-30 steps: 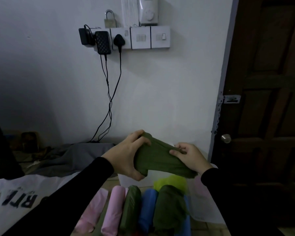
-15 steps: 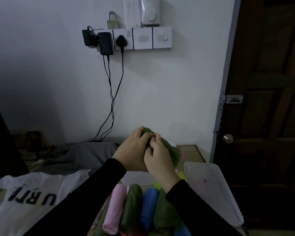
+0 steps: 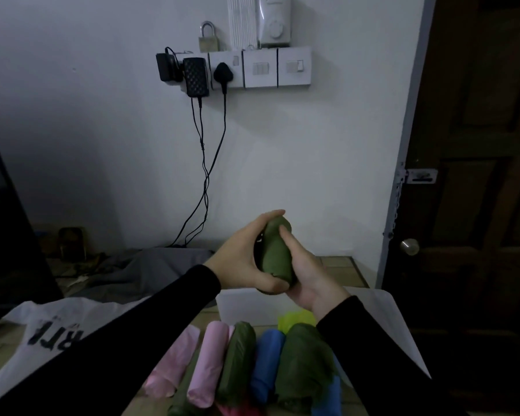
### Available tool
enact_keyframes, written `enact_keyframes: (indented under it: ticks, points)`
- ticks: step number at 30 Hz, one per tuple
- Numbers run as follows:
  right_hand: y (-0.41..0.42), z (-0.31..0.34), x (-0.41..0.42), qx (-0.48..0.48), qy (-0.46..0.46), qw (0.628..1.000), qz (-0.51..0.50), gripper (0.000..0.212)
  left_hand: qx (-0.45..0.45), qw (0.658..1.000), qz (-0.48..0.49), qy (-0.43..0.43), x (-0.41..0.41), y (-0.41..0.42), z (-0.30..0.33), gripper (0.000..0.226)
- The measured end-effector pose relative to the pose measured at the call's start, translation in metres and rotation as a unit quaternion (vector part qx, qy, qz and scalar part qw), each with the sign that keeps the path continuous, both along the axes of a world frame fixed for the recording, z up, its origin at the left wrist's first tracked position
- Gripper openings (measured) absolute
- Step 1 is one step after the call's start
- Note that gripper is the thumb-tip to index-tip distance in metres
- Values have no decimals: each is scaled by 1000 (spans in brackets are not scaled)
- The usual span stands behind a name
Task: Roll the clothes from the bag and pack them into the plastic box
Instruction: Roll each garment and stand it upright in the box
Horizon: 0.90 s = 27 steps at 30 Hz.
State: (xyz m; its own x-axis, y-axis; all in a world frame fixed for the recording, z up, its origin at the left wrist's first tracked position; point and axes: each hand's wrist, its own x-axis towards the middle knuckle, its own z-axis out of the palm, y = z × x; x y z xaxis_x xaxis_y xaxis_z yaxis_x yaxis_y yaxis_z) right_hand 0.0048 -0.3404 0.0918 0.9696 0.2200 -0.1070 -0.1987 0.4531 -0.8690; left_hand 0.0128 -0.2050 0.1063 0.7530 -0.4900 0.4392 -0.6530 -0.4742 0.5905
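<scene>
Gripping soft, light green roll [image 3: 276,253] with left hand [image 3: 246,259] and right hand [image 3: 309,274] curled round; probably best holding mid-length to prevent unrolling.

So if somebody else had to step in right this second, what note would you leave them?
Left hand and right hand both grip one green roll, held in the air above the plastic box.
Done: pink, green and blue rolls lie side by side in the box.
Left: set this green roll in with them, then check the white bag on the left for more clothes; its contents cannot be seen.
</scene>
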Motion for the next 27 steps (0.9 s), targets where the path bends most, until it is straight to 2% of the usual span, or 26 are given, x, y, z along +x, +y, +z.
enact_keyframes:
  ticks: [2,4,6,8,10,12,14,16,18,20,23,27]
  points:
    - [-5,-2,1,-51,0,999,-5,34,14,999,7,43,1,-1,-3,106]
    - [-8,-7,3,-149,-8,989,-22,34,138,990,36,1,2,-5,-4,113]
    - [-10,-14,5,-240,-29,970,-26,39,251,964,63,-59,1,-14,-5,121]
    - [-11,-18,3,-254,-20,967,-17,39,265,960,61,-70,0,-18,-8,121]
    - [-13,-20,2,-174,15,985,4,38,183,981,48,-32,1,-16,-14,115]
    - [-17,-18,3,-70,57,995,32,44,-1,997,35,69,-1,-15,-27,106]
    - [-20,-19,8,-20,84,995,42,45,-159,973,20,168,-2,-21,-44,101]
    - [-22,-19,12,-18,99,995,28,41,-195,958,25,208,4,-27,-55,102]
    - [-23,-22,13,-27,112,993,8,40,-132,964,29,229,8,-27,-48,106]
    - [-25,-29,15,-76,102,992,-1,40,-2,976,31,215,13,-24,-36,107]
    - [-26,-36,15,-167,37,985,-37,28,150,981,51,109,11,-26,-21,105]
    - [-31,-35,14,-136,43,990,-15,32,144,988,41,36,10,-26,-22,116]
